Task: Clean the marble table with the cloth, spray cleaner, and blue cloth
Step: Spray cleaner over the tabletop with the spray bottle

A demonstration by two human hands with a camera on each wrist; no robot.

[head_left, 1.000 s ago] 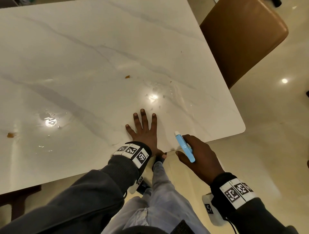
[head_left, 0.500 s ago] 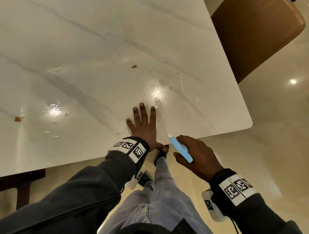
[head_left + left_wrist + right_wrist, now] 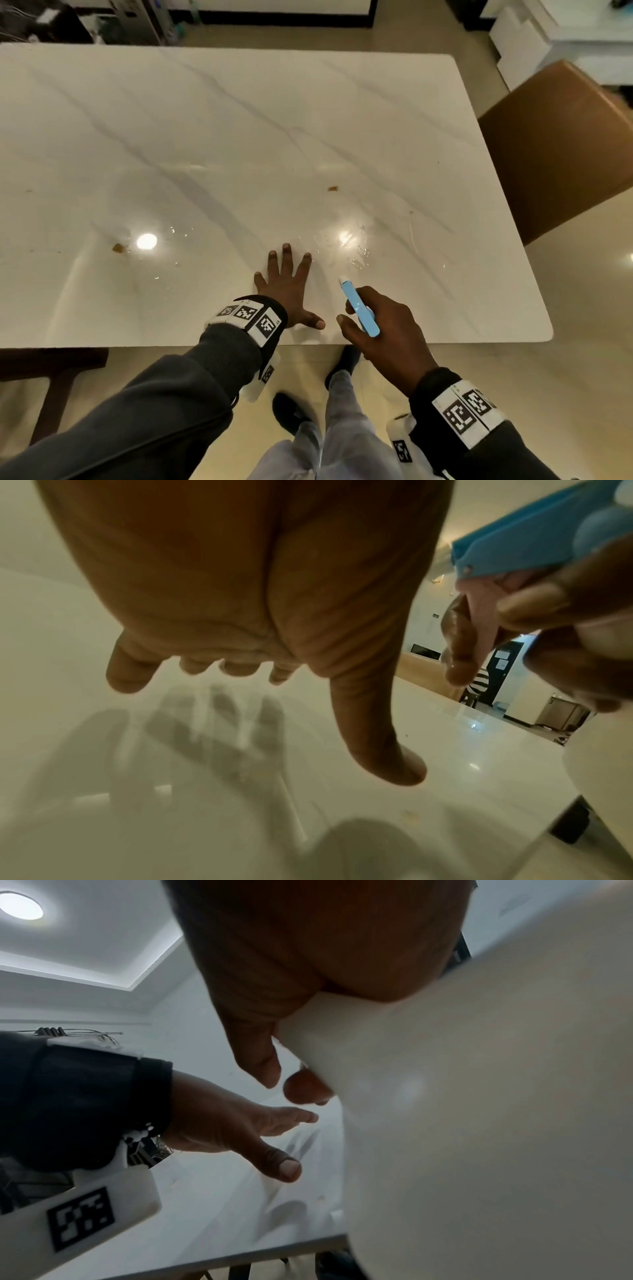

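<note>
I have the spray cleaner (image 3: pixel 359 308) in my right hand (image 3: pixel 387 339), fingers (image 3: pixel 459 645) wrapped round the white bottle and its trigger, blue head aimed out toward about eleven o'clock over the marble bench (image 3: pixel 239 137). My left hand (image 3: pixel 287 291) lies flat on the stone near the front edge, fingers straight and spread, holding nothing.

Step in hand, as I judge it: wetting the dirty patches before any wiping. There is already a wet sheen with droplets (image 3: pixel 352 246) just ahead of the nozzle, at my twelve. The brown crumb (image 3: pixel 332 188) farther out at twelve looks dry, and the brown smear (image 3: pixel 118 247) off at nine, beside the lamp glare, does too.

To do this well I would swing the nozzle toward those spots, keep it low and tilted down so mist lands on stone and not on the tan chair (image 3: pixel 561 147) at two o'clock, and give short squeezes. My left hand sits close to the spray line; I would slide it clear first.

No cloth, blue or otherwise, shows in any view, so I cannot say where either lies.
</note>
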